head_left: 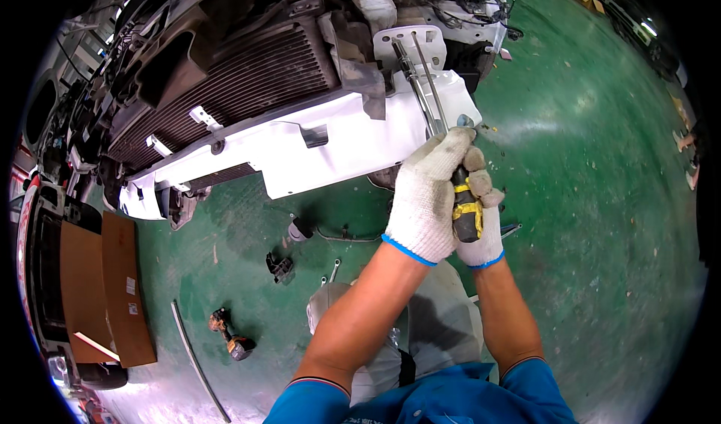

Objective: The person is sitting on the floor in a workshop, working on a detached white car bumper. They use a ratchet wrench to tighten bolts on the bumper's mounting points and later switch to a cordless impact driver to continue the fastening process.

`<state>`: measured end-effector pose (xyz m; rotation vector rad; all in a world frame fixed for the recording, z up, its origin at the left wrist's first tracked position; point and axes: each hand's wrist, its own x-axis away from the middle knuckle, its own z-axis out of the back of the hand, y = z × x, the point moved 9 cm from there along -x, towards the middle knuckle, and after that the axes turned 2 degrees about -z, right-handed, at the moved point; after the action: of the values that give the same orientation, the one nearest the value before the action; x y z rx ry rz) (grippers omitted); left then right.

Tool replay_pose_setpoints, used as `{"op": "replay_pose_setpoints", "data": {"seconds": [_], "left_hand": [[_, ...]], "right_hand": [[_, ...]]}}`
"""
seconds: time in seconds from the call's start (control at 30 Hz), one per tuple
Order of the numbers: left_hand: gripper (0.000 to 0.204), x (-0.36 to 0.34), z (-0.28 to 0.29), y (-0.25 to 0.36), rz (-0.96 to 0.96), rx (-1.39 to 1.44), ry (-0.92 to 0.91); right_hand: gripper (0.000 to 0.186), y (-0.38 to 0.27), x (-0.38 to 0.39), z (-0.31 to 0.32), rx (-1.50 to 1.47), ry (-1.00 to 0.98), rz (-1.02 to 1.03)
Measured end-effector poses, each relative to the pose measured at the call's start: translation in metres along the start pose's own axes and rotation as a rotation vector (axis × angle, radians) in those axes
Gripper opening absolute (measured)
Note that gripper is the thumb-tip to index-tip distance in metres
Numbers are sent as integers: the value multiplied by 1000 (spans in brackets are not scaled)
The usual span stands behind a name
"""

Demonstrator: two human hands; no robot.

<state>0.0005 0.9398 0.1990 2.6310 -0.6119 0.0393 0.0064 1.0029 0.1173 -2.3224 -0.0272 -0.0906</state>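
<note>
Both my hands wear off-white knit gloves with blue cuffs and are close together at the bumper beam's right end. My left hand (pixel 424 199) is closed around the lower end of a chrome socket extension bar (pixel 418 90). My right hand (pixel 484 187) has its fingers curled round the black and yellow handle of a long screwdriver (pixel 467 217). The screwdriver's thin shaft runs up beside the chrome bar. Both tools reach over a white mounting plate (pixel 384 42) on the white bumper beam (pixel 345 135). The gloves hide where the tools meet my palms.
A finned radiator (pixel 248 78) sits behind the beam. On the green floor lie an orange-black cordless drill (pixel 231 335), a long thin strip (pixel 197 360), a black plastic part (pixel 279 268) and a wrench (pixel 335 270). An open cardboard box (pixel 120 289) stands at left.
</note>
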Motion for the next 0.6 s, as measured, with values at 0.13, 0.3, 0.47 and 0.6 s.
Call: {"op": "replay_pose_setpoints", "data": {"seconds": [0.13, 0.3, 0.47, 0.6], "left_hand": [[27, -1, -6, 2, -34, 39, -4], [20, -4, -16, 5, -26, 94, -40], [18, -9, -23, 3, -29, 129, -58], [16, -5, -29, 0, -10, 174, -136]], "right_hand": [[30, 0, -6, -5, -118, -92, -55], [40, -11, -8, -22, -275, -39, -153], [40, -22, -11, -25, -254, -55, -144], [40, -32, -12, -20, -213, -55, -118]]}}
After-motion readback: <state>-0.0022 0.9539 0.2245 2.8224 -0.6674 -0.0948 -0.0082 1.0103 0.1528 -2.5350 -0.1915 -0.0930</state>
